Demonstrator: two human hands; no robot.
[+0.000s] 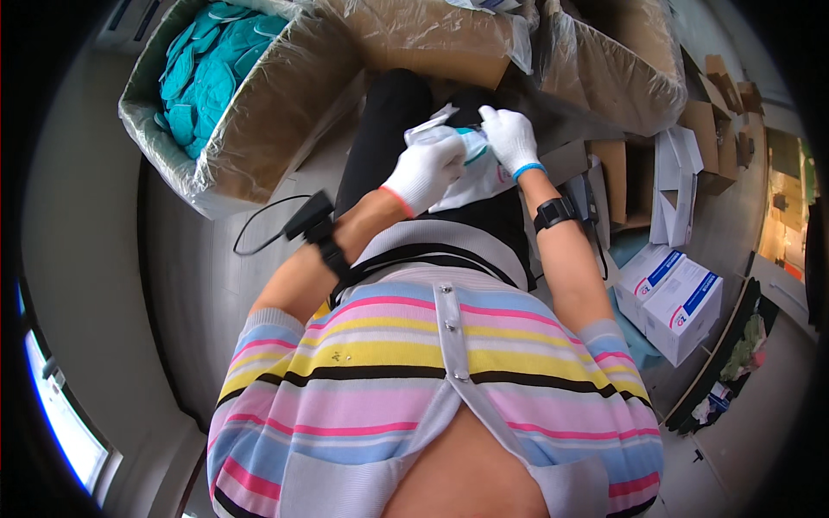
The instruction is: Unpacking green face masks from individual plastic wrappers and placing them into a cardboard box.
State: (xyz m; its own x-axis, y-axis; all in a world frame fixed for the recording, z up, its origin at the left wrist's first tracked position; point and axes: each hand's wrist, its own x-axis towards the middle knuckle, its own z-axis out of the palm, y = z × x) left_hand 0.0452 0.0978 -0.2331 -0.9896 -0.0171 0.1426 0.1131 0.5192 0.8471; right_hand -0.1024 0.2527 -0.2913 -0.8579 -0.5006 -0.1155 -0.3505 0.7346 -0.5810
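Note:
A white plastic bag (471,187) with coloured print lies across my lap, over black trousers. A teal-edged piece (475,145) shows at its upper part, between my hands. My left hand (428,173), in a white knit glove with an orange cuff, is closed at the left side of the bag and grips it. My right hand (510,138), gloved in white with a blue cuff, has its fingers closed on the bag's upper right edge. Just beyond my left hand is a folded white piece (432,126). The fingertips of both hands are partly hidden.
A plastic-lined carton (259,112) at the far left holds many teal pads (207,78). Two more lined cartons, a middle one (432,39) and a right one (604,73), stand ahead. White printed boxes (669,298) sit at my right, near open brown cartons (626,177).

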